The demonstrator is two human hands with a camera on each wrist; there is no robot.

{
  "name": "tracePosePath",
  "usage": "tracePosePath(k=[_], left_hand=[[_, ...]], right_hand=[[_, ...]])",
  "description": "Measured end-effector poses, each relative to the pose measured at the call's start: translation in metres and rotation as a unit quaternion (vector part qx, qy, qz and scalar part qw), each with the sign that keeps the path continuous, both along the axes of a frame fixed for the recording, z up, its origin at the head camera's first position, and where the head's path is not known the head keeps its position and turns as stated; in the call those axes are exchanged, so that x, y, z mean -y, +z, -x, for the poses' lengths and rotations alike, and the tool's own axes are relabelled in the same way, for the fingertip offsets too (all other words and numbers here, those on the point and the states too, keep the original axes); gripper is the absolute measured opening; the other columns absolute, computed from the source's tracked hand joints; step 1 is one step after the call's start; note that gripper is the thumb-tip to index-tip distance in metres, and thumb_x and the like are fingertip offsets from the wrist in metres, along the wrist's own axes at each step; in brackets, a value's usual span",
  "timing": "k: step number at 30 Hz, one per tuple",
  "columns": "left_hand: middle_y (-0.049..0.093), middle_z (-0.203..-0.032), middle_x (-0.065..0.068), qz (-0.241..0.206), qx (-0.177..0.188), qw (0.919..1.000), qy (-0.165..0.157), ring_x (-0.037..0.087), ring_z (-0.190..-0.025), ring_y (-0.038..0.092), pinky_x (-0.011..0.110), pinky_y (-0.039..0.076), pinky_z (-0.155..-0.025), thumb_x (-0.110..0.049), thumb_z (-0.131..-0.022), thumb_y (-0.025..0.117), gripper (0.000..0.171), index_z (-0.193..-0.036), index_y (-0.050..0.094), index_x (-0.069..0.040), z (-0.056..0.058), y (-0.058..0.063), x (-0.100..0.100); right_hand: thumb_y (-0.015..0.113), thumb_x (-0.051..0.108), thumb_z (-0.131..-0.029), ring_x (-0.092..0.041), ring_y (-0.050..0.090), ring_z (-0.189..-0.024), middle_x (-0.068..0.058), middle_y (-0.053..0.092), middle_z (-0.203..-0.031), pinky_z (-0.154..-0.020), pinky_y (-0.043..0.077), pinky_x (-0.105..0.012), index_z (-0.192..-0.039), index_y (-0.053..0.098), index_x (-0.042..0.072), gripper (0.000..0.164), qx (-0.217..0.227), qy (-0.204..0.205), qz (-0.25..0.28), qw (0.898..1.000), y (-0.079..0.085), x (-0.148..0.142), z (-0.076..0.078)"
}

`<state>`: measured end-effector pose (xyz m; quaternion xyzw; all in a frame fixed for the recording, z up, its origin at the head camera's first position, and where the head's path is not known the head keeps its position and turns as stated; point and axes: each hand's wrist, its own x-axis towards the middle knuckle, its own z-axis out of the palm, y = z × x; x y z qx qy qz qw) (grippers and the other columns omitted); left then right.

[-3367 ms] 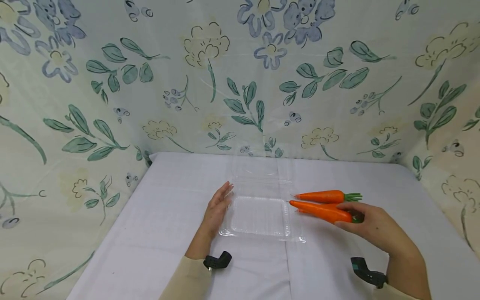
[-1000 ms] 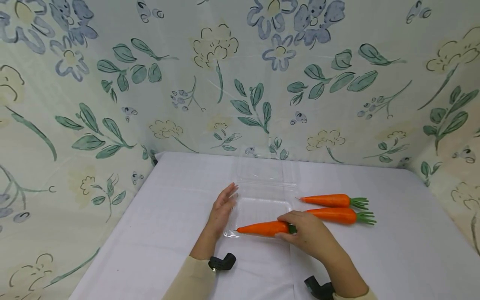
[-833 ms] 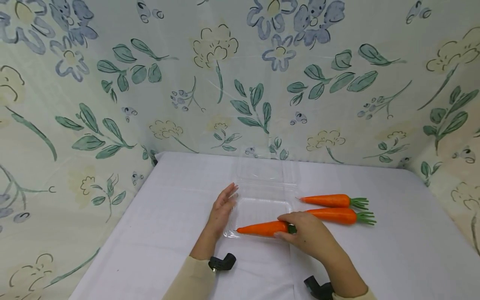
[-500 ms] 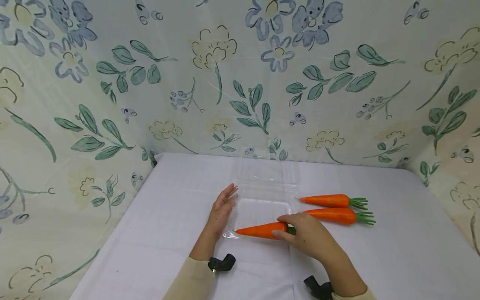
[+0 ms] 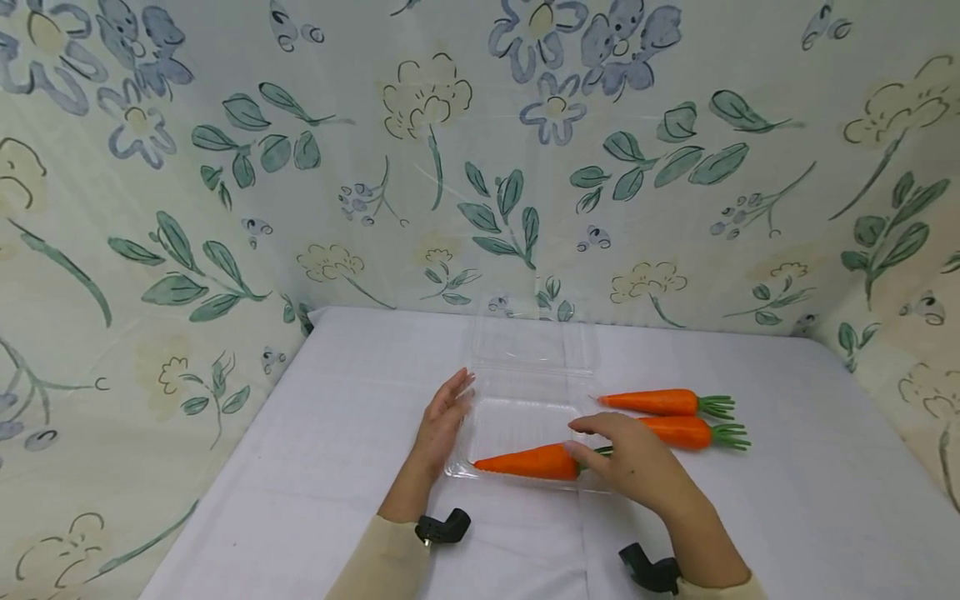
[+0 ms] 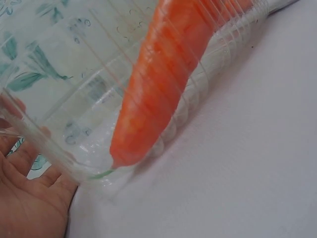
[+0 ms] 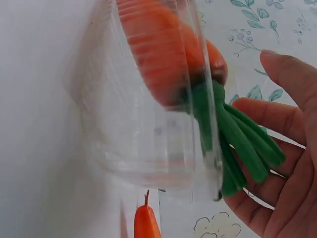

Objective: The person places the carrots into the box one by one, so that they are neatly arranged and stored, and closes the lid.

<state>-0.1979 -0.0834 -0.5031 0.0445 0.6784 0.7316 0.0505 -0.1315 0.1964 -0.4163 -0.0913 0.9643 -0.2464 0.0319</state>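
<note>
A clear plastic clamshell container lies opened out on the table, its lid folded back toward the curtain. One orange carrot lies along the container's near side, tip to the left; its green top pokes over the right rim. My left hand steadies the container's left wall with extended fingers, thumb side up. Beside the carrot's top, my right hand has its fingers spread; in the right wrist view the thumb and fingers stand apart around the greens without gripping them.
Two more carrots, a far one and a nearer one, lie right of the container, green tops to the right. My right hand partly covers the nearer one. A floral curtain rises behind the white-covered table.
My right hand carried a carrot from the right into the container's near side, then loosened its fingers and drew slightly right. The left hand stayed at the container's left wall.
</note>
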Motion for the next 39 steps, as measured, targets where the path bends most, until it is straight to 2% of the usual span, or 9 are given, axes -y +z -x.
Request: tracePosePath(k=[4, 7, 13, 19, 28, 39], left_hand=[[0.043, -0.162, 0.005, 0.005, 0.002, 1.0, 0.002, 0.032, -0.153, 0.036, 0.059, 0.023, -0.127, -0.013, -0.104, 0.044, 0.055, -0.158, 0.036, -0.014, 0.0, 0.0, 0.0], [0.043, -0.162, 0.004, 0.007, 0.005, 1.0, 0.003, 0.031, -0.153, 0.036, 0.059, 0.023, -0.127, -0.014, -0.105, 0.045, 0.055, -0.158, 0.037, -0.015, 0.0, 0.0, 0.0], [0.043, -0.162, 0.003, 0.009, 0.008, 0.9999, 0.002, 0.031, -0.153, 0.036, 0.059, 0.022, -0.127, -0.014, -0.105, 0.045, 0.055, -0.158, 0.037, -0.017, 0.0, -0.001, 0.001], [0.043, -0.162, 0.003, 0.012, 0.01, 0.9999, 0.003, 0.03, -0.155, 0.032, 0.059, 0.022, -0.127, -0.016, -0.105, 0.046, 0.054, -0.159, 0.037, -0.016, -0.001, 0.0, 0.001], [0.044, -0.162, 0.001, 0.016, 0.014, 0.9998, 0.004, 0.029, -0.156, 0.028, 0.058, 0.022, -0.127, -0.018, -0.106, 0.046, 0.054, -0.158, 0.037, -0.018, -0.001, 0.0, 0.002], [0.044, -0.162, 0.002, 0.012, 0.011, 0.9999, 0.004, 0.03, -0.154, 0.033, 0.059, 0.021, -0.127, -0.017, -0.106, 0.046, 0.053, -0.158, 0.037, -0.017, -0.001, 0.0, 0.0]], right_hand=[[0.061, 0.063, -0.094, -0.038, 0.06, -0.128, -0.01, 0.069, -0.134, -0.103, 0.05, -0.064, -0.128, 0.072, 0.02, 0.056, -0.027, -0.03, 0.03, 0.999, 0.002, -0.021, 0.006], [0.056, 0.066, -0.095, -0.041, 0.057, -0.128, -0.011, 0.069, -0.133, -0.101, 0.049, -0.067, -0.13, 0.071, 0.019, 0.06, -0.039, -0.062, 0.03, 0.997, 0.0, -0.043, 0.011], [0.052, 0.066, -0.097, -0.048, 0.05, -0.129, -0.023, 0.061, -0.14, -0.099, 0.046, -0.072, -0.135, 0.065, 0.011, 0.069, -0.017, -0.127, 0.012, 0.992, -0.005, -0.084, 0.016], [0.06, 0.059, -0.096, -0.054, 0.042, -0.133, -0.031, 0.05, -0.147, -0.104, 0.039, -0.075, -0.139, 0.06, 0.006, 0.068, 0.013, -0.187, -0.01, 0.982, -0.017, -0.119, 0.019], [0.069, 0.053, -0.093, -0.057, 0.035, -0.135, -0.034, 0.043, -0.151, -0.106, 0.036, -0.077, -0.142, 0.056, 0.004, 0.071, 0.082, -0.203, -0.011, 0.976, -0.028, -0.139, 0.024], [0.075, 0.046, -0.089, -0.058, 0.034, -0.135, -0.035, 0.038, -0.153, -0.105, 0.035, -0.078, -0.145, 0.052, 0.002, 0.075, 0.103, -0.194, -0.011, 0.976, -0.032, -0.142, 0.026]])
